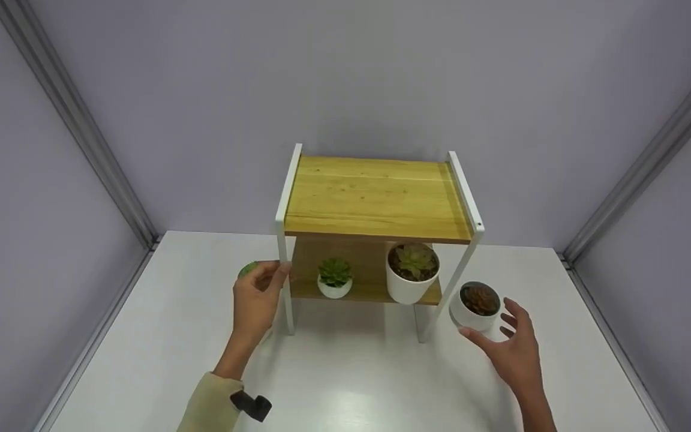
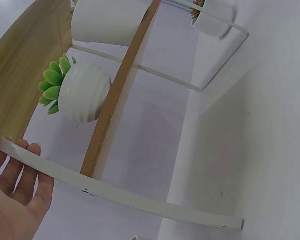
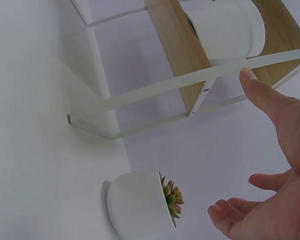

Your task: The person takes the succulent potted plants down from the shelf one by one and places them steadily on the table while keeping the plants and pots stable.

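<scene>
A two-tier wooden shelf (image 1: 375,198) with white side frames stands upright on the white table. My left hand (image 1: 254,303) holds its left front post (image 2: 135,200), thumb on one side and fingers on the other. My right hand (image 1: 516,354) is held apart from everything, thumb and fingers spread, just in front of a white pot (image 1: 471,317) with a reddish-brown succulent on the table right of the shelf. On the lower tier sit a small ribbed white pot (image 2: 85,94) with a green succulent and a larger white pot (image 1: 406,290) with a pale green rosette.
Behind my left hand, left of the shelf, a green plant (image 1: 248,269) is mostly hidden. Grey-white walls (image 1: 375,78) enclose the white table (image 1: 189,288) at the back and both sides, with metal rails at the corners.
</scene>
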`<state>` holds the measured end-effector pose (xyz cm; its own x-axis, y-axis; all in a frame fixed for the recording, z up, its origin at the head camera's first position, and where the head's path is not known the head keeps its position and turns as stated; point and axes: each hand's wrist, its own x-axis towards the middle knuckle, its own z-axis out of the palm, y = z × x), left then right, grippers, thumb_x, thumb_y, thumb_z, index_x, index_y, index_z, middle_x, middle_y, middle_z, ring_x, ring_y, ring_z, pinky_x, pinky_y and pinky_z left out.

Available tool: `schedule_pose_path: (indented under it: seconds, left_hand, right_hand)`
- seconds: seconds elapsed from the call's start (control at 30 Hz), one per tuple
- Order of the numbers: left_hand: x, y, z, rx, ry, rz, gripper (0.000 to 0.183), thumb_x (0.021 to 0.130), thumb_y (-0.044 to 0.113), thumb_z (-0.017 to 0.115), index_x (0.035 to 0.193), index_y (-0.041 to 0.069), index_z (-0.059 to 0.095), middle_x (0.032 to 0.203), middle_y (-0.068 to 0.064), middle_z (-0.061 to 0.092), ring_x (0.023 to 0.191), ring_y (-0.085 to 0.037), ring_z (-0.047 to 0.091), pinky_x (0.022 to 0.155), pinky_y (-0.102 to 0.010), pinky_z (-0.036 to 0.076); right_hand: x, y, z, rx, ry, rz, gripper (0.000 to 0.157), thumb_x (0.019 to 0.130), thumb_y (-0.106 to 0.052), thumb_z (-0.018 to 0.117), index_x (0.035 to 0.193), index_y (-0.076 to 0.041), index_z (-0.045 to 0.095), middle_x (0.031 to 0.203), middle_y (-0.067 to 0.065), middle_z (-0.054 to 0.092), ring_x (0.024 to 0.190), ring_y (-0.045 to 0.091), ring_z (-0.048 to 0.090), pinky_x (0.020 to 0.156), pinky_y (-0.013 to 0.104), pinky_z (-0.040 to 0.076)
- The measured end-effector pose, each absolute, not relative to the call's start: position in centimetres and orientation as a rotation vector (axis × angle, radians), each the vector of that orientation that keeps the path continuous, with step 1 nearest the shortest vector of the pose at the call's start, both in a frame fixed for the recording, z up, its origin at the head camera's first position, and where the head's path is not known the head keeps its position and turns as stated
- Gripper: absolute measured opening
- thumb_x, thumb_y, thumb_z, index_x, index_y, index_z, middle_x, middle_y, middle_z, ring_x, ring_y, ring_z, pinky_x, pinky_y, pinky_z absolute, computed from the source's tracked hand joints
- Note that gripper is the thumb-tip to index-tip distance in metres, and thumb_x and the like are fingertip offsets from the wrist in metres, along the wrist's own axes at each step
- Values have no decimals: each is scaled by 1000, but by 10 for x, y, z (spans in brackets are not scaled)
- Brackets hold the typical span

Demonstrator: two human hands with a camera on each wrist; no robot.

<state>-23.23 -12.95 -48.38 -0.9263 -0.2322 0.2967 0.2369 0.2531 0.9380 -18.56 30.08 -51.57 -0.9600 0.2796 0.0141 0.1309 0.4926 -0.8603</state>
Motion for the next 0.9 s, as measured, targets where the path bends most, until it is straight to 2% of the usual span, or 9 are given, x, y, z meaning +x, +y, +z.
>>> schedule_pose_path:
  seconds: [0.17,0.37,0.43,0.5,0.63,0.73,0.9]
  left_hand:
    - [-234,-129,-485,-11,-2173,-1695,31,103,38,69,113,9,77,104,-13,78,99,-20,74,87,-20,56]
    - [-234,-129,-487,-9,-2178,-1680,33,103,37,69,113,7,77,104,-12,78,99,-19,75,88,-20,56]
    - [-234,-129,-487,-9,-2181,-1678,33,103,38,69,114,8,77,104,-13,78,100,-19,75,88,-20,56]
    - [-233,-129,-487,-18,-2176,-1686,33,103,38,69,113,7,77,105,-14,78,100,-20,75,89,-20,56]
    - [-233,-130,-486,-26,-2169,-1709,33,102,37,69,114,7,77,107,-17,77,101,-22,75,90,-20,56]
    - [-233,-129,-486,-7,-2177,-1716,32,102,38,69,114,9,77,108,-17,77,103,-22,75,90,-19,56]
    - [-231,-129,-485,10,-2174,-1729,31,102,39,69,112,11,77,108,-16,77,103,-21,75,90,-18,55]
  right_hand:
    - [-181,291,-509,-285,-2522,1518,113,78,-36,95,162,-2,28,167,24,33,150,45,41,121,57,40]
    - [-174,283,-502,-240,-2508,1547,113,78,-35,95,162,-1,27,168,23,32,151,42,40,120,52,41]
    - [-173,280,-501,-233,-2507,1534,112,78,-35,95,161,-3,29,167,21,34,151,40,42,118,44,44]
    - [-172,277,-500,-213,-2498,1523,109,77,-33,96,160,-3,31,165,20,36,150,39,44,114,30,46]
    - [-168,272,-498,-170,-2468,1525,105,77,-28,96,159,-4,35,162,18,41,148,37,47,102,7,41]
    - [-165,268,-496,-147,-2450,1547,103,77,-26,96,158,-3,36,160,18,43,146,35,48,99,2,40]
    - [-161,262,-490,-113,-2434,1567,100,76,-23,96,156,-4,38,154,18,48,141,29,51,97,1,43]
